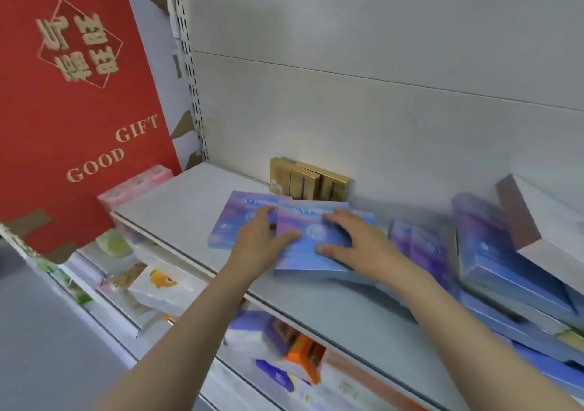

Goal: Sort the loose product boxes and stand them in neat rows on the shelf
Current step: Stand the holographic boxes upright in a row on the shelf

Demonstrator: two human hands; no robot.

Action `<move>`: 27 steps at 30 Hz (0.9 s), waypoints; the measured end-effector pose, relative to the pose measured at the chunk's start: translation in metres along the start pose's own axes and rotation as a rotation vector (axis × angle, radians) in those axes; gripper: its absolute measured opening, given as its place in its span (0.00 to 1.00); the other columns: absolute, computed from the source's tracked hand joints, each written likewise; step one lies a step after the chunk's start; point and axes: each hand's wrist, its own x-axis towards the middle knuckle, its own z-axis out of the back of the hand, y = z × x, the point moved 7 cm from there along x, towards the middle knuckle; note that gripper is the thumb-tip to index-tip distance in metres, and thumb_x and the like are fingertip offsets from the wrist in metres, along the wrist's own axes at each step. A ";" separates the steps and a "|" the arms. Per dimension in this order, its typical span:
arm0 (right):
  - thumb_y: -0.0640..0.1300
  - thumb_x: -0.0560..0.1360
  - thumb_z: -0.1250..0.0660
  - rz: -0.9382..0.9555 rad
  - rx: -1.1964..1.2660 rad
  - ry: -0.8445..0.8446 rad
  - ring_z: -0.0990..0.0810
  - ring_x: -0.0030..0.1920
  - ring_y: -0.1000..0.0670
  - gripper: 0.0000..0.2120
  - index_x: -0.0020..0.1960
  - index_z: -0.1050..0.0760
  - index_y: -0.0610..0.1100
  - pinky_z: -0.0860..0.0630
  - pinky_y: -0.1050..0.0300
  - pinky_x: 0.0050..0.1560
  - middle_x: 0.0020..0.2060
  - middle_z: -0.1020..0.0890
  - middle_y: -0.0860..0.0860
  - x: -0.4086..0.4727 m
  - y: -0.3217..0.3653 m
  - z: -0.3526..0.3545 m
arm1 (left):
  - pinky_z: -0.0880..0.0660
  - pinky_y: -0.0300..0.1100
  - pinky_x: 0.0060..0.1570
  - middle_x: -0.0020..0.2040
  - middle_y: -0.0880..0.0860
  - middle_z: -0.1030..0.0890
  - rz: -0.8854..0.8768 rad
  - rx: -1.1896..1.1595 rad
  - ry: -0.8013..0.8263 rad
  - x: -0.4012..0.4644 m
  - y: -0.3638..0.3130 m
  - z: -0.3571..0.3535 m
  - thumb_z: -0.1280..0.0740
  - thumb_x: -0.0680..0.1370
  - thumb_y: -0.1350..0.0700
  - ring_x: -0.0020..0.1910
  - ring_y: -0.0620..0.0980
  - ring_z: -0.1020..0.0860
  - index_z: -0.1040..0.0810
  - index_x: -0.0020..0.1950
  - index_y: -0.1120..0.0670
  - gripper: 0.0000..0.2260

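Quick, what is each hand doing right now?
Left hand: open, fingers resting on the top purple box, thumb at its left edge.
Right hand: open, fingers spread flat on the same box.

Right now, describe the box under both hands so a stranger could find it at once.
Start at the big red gift box on the left, then follow the grey shelf rightward to its middle. There a flat blue-purple box lies face up beneath the left hand and right hand. It alone overlaps a matching box, unlike the small upright gold boxes behind.
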 end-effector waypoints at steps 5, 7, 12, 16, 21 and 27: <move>0.60 0.73 0.29 -0.180 0.013 -0.111 0.32 0.71 0.52 0.36 0.75 0.36 0.48 0.38 0.62 0.66 0.73 0.31 0.53 -0.006 -0.006 0.003 | 0.23 0.40 0.42 0.54 0.58 0.18 0.155 -0.354 0.180 0.008 0.026 0.008 0.23 0.70 0.53 0.47 0.51 0.18 0.30 0.68 0.57 0.30; 0.61 0.75 0.32 -0.247 -0.041 -0.134 0.33 0.72 0.49 0.34 0.76 0.36 0.47 0.37 0.57 0.69 0.74 0.31 0.51 -0.005 -0.007 0.001 | 0.20 0.40 0.41 0.51 0.58 0.16 0.185 -0.432 0.205 0.013 0.039 0.028 0.24 0.71 0.56 0.43 0.50 0.17 0.22 0.58 0.58 0.18; 0.65 0.78 0.44 -0.466 -0.318 -0.109 0.32 0.69 0.41 0.30 0.68 0.31 0.43 0.33 0.48 0.68 0.67 0.27 0.44 0.003 -0.003 -0.027 | 0.21 0.44 0.43 0.46 0.59 0.15 0.240 -0.546 0.162 0.029 0.097 0.089 0.25 0.71 0.61 0.41 0.55 0.16 0.21 0.55 0.63 0.14; 0.64 0.74 0.34 -0.348 -0.190 -0.169 0.28 0.67 0.46 0.30 0.67 0.28 0.45 0.31 0.52 0.65 0.66 0.24 0.48 0.019 0.032 -0.045 | 0.20 0.51 0.46 0.48 0.60 0.16 0.250 -0.550 0.165 0.026 0.130 0.110 0.25 0.71 0.61 0.44 0.59 0.17 0.23 0.57 0.61 0.16; 0.81 0.54 0.37 -0.722 -0.140 -0.231 0.30 0.69 0.41 0.58 0.75 0.39 0.49 0.29 0.46 0.66 0.70 0.28 0.47 0.002 0.019 -0.046 | 0.21 0.54 0.53 0.51 0.62 0.17 0.265 -0.627 0.228 0.027 0.144 0.113 0.26 0.72 0.63 0.47 0.60 0.17 0.23 0.55 0.61 0.14; 0.73 0.56 0.25 -0.889 -0.050 -0.324 0.27 0.66 0.40 0.59 0.74 0.39 0.39 0.27 0.46 0.64 0.67 0.25 0.44 -0.018 0.022 -0.034 | 0.20 0.46 0.43 0.51 0.60 0.16 0.221 -0.695 0.239 0.030 0.146 0.117 0.26 0.72 0.65 0.45 0.57 0.17 0.23 0.56 0.59 0.14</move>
